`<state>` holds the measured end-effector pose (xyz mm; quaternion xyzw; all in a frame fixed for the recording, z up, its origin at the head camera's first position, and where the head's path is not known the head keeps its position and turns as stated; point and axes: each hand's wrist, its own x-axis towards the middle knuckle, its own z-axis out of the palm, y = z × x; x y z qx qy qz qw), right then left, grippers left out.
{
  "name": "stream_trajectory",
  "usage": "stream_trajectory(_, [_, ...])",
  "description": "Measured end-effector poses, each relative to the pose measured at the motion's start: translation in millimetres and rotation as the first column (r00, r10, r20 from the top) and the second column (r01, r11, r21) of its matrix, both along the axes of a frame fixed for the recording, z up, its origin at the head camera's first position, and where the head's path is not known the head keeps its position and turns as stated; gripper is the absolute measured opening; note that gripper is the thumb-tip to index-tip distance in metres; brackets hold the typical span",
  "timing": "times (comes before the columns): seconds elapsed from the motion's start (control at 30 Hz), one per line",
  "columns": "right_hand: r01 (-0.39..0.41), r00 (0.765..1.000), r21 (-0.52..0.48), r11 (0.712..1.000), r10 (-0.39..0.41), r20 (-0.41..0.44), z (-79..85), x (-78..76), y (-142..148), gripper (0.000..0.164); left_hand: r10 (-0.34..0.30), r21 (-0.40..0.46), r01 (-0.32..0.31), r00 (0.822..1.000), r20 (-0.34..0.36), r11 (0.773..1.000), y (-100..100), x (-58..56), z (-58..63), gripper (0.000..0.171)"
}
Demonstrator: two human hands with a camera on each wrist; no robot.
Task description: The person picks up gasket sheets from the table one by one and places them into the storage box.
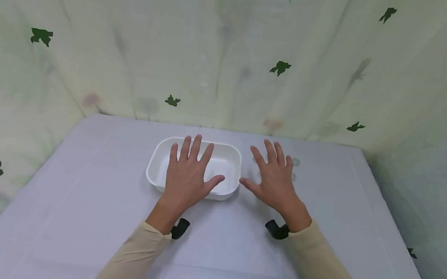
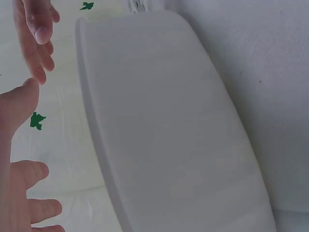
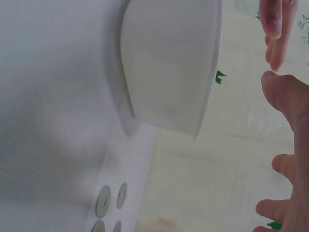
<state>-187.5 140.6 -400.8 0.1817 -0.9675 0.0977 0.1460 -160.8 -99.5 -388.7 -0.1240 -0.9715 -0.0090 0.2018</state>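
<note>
A white, rounded rectangular plastic tub (image 1: 230,163) stands on the table; its outer wall (image 2: 164,111) fills much of the left wrist view. Over the tub hovers my left hand (image 1: 188,174), fingers spread and holding nothing. My right hand (image 1: 276,180) is held with spread fingers to the right of the tub, also holding nothing. Several flat metal washers (image 3: 103,201) lie on the table beneath and beside the right hand. In the head view that hand partly covers them, though one washer (image 1: 296,161) shows past its fingers. No washer is visible inside the tub, part of which the left hand hides.
A pale cloth covers the table (image 1: 80,197). Behind it hangs a light curtain (image 1: 199,56) with green leaf-like patches, continuing along both sides. Black wrist mounts (image 1: 277,230) stick out near both beige sleeves (image 1: 328,266).
</note>
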Motion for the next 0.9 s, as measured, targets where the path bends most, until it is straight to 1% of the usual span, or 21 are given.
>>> stream_trajectory(0.13, [-0.011, 1.000, -0.012, 1.000, 0.011, -0.002, 2.7, 0.6, 2.3, 0.085, 0.010, 0.019, -0.010, 1.000, 0.000, 1.000, -1.8, 2.8, 0.4, 0.085])
stream_trajectory(0.27, [-0.031, 0.998, 0.000, 1.000, 0.030, -0.057, 4.4, 0.1, 3.3, 0.078, 0.009, 0.029, -0.009, 1.000, -0.013, 1.000, -4.0, 3.2, 0.6, 0.085])
stream_trajectory(0.37, [-0.063, 0.993, 0.023, 0.998, 0.065, -0.097, 4.1, 0.8, 4.9, 0.070, -0.018, 0.039, 0.019, 1.000, -0.018, 0.999, -5.9, 4.1, 0.2, 0.085])
stream_trajectory(0.43, [-0.105, 0.986, 0.031, 0.994, 0.108, -0.125, 2.6, 1.4, 6.9, 0.063, -0.049, 0.048, 0.050, 0.999, -0.023, 0.998, -7.4, 5.7, -0.2, 0.082])
stream_trajectory(0.53, [-0.192, 0.963, 0.020, 0.981, 0.192, -0.189, -0.9, 1.5, 11.4, 0.050, -0.106, 0.093, 0.110, 0.993, -0.049, 0.990, -10.2, 9.1, -1.0, 0.073])
stream_trajectory(0.6, [-0.260, 0.937, 0.003, 0.966, 0.253, -0.240, -3.5, 1.0, 14.8, 0.041, -0.165, 0.164, 0.176, 0.983, -0.081, 0.971, -12.2, 11.6, -1.6, 0.066])
stream_trajectory(0.63, [-0.295, 0.923, -0.007, 0.955, 0.283, -0.261, -4.1, 0.7, 16.5, 0.038, -0.196, 0.208, 0.212, 0.976, -0.098, 0.955, -12.9, 12.7, -1.7, 0.063])
stream_trajectory(0.67, [-0.327, 0.910, -0.015, 0.945, 0.310, -0.276, -4.3, 0.3, 18.2, 0.035, -0.228, 0.253, 0.249, 0.967, -0.112, 0.935, -13.4, 13.9, -1.6, 0.060])
stream_trajectory(0.73, [-0.382, 0.889, -0.029, 0.924, 0.359, -0.284, -3.4, -0.4, 22.0, 0.032, -0.286, 0.339, 0.315, 0.949, -0.132, 0.887, -14.2, 16.7, -1.0, 0.056])
stream_trajectory(0.8, [-0.417, 0.881, -0.041, 0.908, 0.392, -0.264, -1.3, -1.5, 26.2, 0.031, -0.315, 0.402, 0.340, 0.940, -0.129, 0.850, -15.2, 19.3, 0.5, 0.054])
stream_trajectory(0.9, [-0.436, 0.887, -0.063, 0.898, 0.417, -0.199, 2.6, -3.9, 34.0, 0.031, -0.316, 0.466, 0.327, 0.943, -0.104, 0.822, -19.9, 24.0, 3.0, 0.052])
